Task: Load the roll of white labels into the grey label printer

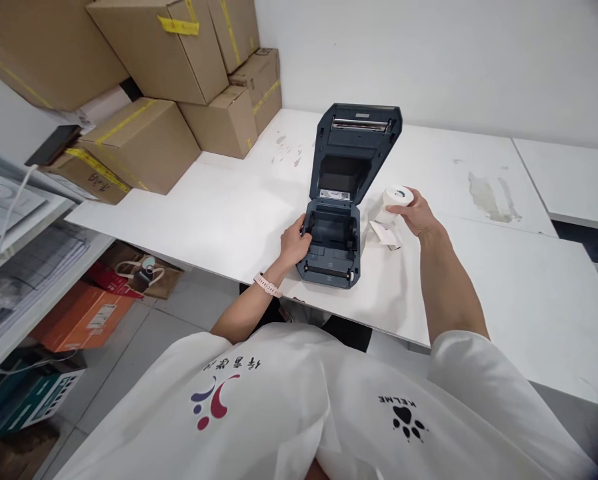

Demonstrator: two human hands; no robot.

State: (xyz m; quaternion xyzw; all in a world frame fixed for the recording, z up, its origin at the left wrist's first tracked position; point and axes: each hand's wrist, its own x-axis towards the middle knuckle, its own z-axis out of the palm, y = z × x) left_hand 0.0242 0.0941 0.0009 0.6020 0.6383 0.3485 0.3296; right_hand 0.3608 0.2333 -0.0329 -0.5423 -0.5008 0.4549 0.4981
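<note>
A dark grey label printer (335,263) stands on the white table (219,213) with its lid (356,150) swung up and its roll bay showing. My left hand (295,241) grips the printer's left side wall, fingers curled over the edge. My right hand (415,211) is closed round a white roll of label paper (395,200), held just right of the printer and a little above the table. A loose tail of paper (385,233) hangs from the roll down to the table.
Several cardboard boxes (143,143) with yellow tape are stacked at the table's far left against the wall. A shelf (23,227) with papers and a cable stands at left. Orange and teal boxes (81,317) lie on the floor below. A second white table (569,177) adjoins at right.
</note>
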